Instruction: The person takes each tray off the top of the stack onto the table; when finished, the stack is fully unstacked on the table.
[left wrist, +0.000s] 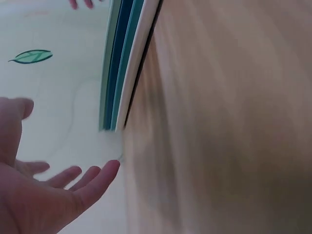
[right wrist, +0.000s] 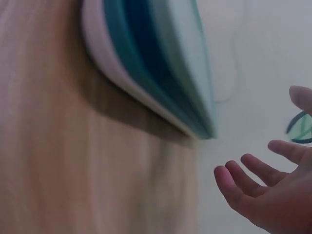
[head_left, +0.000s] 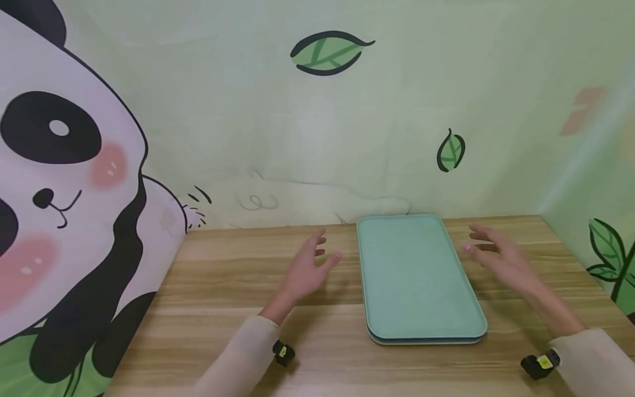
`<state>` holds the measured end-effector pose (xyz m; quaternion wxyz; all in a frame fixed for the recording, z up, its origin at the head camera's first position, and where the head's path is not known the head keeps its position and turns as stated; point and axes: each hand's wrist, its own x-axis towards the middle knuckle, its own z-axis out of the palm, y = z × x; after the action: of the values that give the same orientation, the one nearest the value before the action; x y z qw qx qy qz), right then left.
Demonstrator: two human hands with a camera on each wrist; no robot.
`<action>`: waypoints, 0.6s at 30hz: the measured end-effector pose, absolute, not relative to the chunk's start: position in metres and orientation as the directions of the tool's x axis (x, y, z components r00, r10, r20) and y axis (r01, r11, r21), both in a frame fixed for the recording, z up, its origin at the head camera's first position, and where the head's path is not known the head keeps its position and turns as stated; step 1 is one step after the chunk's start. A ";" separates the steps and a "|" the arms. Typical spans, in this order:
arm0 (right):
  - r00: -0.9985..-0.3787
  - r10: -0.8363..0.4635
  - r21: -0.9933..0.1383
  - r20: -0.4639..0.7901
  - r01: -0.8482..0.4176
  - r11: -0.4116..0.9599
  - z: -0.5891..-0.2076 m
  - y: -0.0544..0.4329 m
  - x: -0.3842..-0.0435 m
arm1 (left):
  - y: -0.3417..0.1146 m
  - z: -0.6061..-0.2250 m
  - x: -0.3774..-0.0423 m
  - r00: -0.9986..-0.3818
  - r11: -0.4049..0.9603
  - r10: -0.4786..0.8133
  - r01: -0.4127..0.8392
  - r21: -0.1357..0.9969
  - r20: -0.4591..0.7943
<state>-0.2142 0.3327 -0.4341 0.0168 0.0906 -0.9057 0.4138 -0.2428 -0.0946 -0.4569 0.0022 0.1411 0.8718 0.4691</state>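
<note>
Lying flat on the wooden bench (head_left: 213,320), the stack of trays (head_left: 421,275) sits squarely between the person's two hands, its far end close to the wall (head_left: 238,121). From the side I can make out a mint top, a navy layer (right wrist: 144,34), a teal one (right wrist: 122,53) and a pale one (right wrist: 96,39) at the bottom, packed closely.

I'd judge them to be moulded plastic: stiff, hardly fragile, each light by itself, though the whole pile would have some heft. The smooth faces look a bit slick, and the layers could slide over one another if only the top were pinched. For the lot, the sound hold seems to be the two long sides, fingers under the lowest rim and thumbs over the top one; for a single tray, its own raised lip.

The left hand (head_left: 307,270) hovers just off the left long side, the right hand (head_left: 503,264) just off the right one, both nearer the far end than the near corners. Each is loosely spread, fingers gently bent, thumb well away from them, with nothing in its grasp. Neither is touching the stack.
</note>
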 end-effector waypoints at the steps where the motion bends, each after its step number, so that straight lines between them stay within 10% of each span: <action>1: -0.986 -0.147 -0.766 0.076 -0.153 0.624 -0.439 0.333 -0.216 | -0.091 -0.459 -0.241 -0.964 0.492 0.238 0.222 0.842 0.116; 18: -0.980 -0.167 -0.864 -0.105 0.007 0.503 -0.469 0.324 -0.219 | -0.042 -0.482 -0.227 -0.963 0.308 0.267 0.053 0.950 -0.033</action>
<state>-0.2186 0.3243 -0.4693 -0.0874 0.0464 -0.8624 0.4965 -0.2274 -0.0417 -0.4818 0.0924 0.0996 0.8033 0.5798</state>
